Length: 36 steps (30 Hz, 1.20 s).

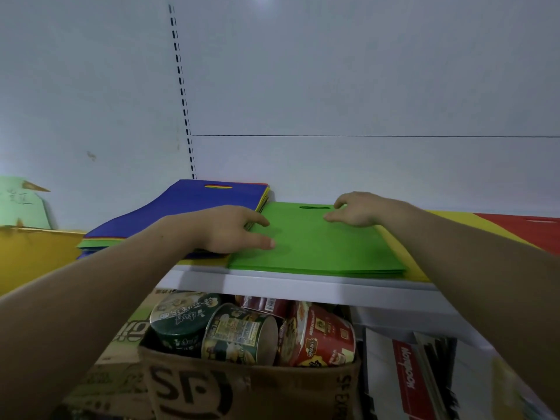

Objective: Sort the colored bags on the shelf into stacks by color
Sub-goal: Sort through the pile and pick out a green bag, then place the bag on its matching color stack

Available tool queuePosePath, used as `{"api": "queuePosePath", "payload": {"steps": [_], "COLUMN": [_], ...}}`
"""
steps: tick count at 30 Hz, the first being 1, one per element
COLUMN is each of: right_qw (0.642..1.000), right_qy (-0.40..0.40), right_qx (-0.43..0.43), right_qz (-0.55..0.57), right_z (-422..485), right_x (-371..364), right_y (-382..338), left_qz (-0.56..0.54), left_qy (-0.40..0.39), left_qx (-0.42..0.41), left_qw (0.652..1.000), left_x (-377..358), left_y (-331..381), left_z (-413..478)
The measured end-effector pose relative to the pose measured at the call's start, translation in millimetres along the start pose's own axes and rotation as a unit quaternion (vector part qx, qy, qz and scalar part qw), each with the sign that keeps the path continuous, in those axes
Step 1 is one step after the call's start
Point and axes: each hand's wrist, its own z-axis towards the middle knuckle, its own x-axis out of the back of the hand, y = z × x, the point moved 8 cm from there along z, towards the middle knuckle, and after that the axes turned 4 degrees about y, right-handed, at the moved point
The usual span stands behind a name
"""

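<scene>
Red bag (527,234) — cropped rightward, carton (272,389) — cropped below

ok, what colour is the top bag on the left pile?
The top bag is blue, clearest in the head view.

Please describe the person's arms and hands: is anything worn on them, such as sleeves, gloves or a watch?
No sleeve shows: the left forearm and right forearm are bare to the frame edge. The left hand and right hand wear no glove, ring, watch or bracelet.
</scene>
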Motion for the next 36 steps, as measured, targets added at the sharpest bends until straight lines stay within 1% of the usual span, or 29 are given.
{"api": "queuePosePath", "payload": {"steps": [4, 8, 14, 20, 24, 27, 29, 31, 33, 34, 36], "right_qw": [0.999, 0.998, 0.998, 0.998, 0.998, 0.995, 0.992, 0.99, 0.989, 0.988, 0.986], "right_qy": [0.027, 0.035, 0.048, 0.037, 0.045, 0.071, 0.092, 0.087, 0.06, 0.055, 0.068], "right_qx": [0.036, 0.052, 0.044, 0.015, -0.012, -0.051, -0.08, -0.111, -0.131, -0.137, -0.148], "right_qz": [0.01, 0.019, 0.022, 0.047, 0.052, 0.041, 0.011, -0.022, -0.043, -0.044, -0.019], "right_z": [9, 15, 27, 47, 55, 58, 57, 55, 53, 53, 52], "right_x": [4, 0, 1, -15, -27, -29, -27, -30, -36, -38, -36], "right_y": [-34, -68, -123, -185, -215, -218, -213, -206, -200, -198, -195], "left_qz": [-0.011, -0.012, -0.03, -0.037, -0.076, -0.13, -0.153, -0.152, -0.142, -0.142, -0.142], "left_qy": [0.048, 0.051, 0.07, 0.061, 0.079, 0.082, 0.078, 0.061, 0.045, 0.04, 0.034], "left_qx": [0.024, 0.052, 0.087, 0.092, 0.097, 0.109, 0.107, 0.093, 0.082, 0.082, 0.085], "left_qw": [0.999, 0.997, 0.993, 0.993, 0.989, 0.982, 0.979, 0.982, 0.985, 0.986, 0.986], "left_x": [14, 22, 36, 43, 45, 39, 36, 32, 29, 28, 26], "left_y": [-20, -54, -120, -190, -228, -248, -254, -254, -252, -252, -253], "left_z": [-10, -23, -38, -50, -51, -48, -44, -41, -40, -40, -40]}}
